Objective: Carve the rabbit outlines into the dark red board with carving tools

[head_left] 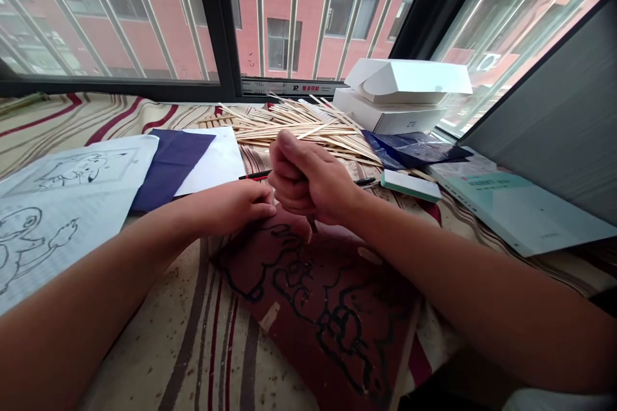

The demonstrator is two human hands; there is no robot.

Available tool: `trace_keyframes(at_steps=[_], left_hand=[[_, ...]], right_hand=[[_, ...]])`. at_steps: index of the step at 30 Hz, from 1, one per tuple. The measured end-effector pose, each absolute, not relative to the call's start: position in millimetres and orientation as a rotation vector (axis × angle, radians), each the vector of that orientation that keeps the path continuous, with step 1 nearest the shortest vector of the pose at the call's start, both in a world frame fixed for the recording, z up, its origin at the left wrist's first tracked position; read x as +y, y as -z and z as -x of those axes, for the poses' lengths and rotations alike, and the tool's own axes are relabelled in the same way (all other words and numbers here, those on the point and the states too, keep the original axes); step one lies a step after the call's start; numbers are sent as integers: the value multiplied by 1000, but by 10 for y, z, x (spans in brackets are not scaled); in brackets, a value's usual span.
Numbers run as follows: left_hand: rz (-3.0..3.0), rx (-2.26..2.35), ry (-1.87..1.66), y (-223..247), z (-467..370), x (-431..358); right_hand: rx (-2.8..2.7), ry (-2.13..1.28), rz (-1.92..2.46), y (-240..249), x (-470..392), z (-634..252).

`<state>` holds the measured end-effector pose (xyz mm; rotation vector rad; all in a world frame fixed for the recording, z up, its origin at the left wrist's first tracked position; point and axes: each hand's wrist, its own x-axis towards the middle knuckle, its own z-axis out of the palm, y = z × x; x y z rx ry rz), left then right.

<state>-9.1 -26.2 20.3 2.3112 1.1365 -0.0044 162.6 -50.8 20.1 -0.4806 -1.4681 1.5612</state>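
A dark red board with black carved outlines lies at an angle on the striped cloth. My right hand is closed in a fist over the board's far part. The tip of a thin dark tool shows below that fist and points down at the board; the rest is hidden in the hand. My left hand rests at the board's far left edge, fingers curled together, close beside the right fist. What its fingers press or hold, if anything, is hidden. Pale bare spots show on the board.
Line drawings on paper, a dark blue sheet and white paper lie left. Thin wooden sticks are piled behind the hands. White boxes, a small box and a book are right.
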Motion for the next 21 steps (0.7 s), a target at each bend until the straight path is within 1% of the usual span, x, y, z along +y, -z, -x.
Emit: trace_keyframes(at_steps=[2,7,13,21], left_hand=[[-2307,1146,14,-197,95,-263],[-2276,1157,74,-203,94,-258],[-2275,1147,77,-210,92,-264],[-2253,1203,50,-196,87,-267]], right_hand=[[-1486,-1568,426,-234,-534,-1695],[-1436,-1377,461,-255,-500,-1760],[-1349,-1396,492,-229,-478,-1704],[-1368,-1390,512,-175,-434,-1633]])
